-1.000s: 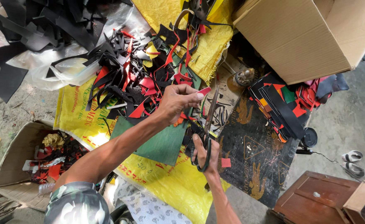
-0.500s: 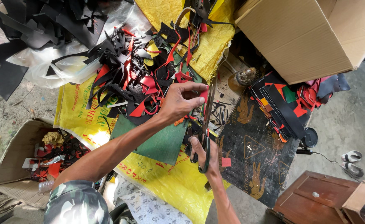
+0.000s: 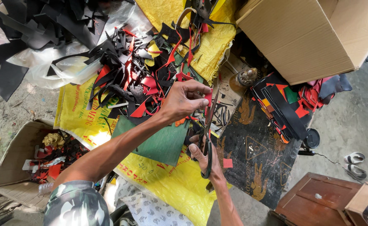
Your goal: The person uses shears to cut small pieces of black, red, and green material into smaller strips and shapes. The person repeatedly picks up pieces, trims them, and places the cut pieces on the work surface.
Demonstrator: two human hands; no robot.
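Note:
My left hand [image 3: 183, 100] pinches a small red scrap [image 3: 208, 98] between thumb and fingers, just above the work surface. My right hand [image 3: 204, 158] grips a pair of dark-handled scissors [image 3: 209, 133], whose blades point up toward the red scrap and meet it. Under both hands lie a green sheet [image 3: 163, 141] and a yellow woven sack [image 3: 172, 184]. A heap of red and black offcuts [image 3: 134, 75] spreads out beyond my left hand.
A large open cardboard box [image 3: 313, 37] stands at the upper right. Stacked cut pieces [image 3: 284, 104] lie below it on a dark printed board [image 3: 255, 155]. Another box with scraps [image 3: 29, 155] sits at lower left. A wooden box [image 3: 318, 201] and sandals [image 3: 353, 164] are at lower right.
My left hand has shifted slightly right with the red scrap, and the scissors have come up along it. The right hand stays in nearly the same spot.

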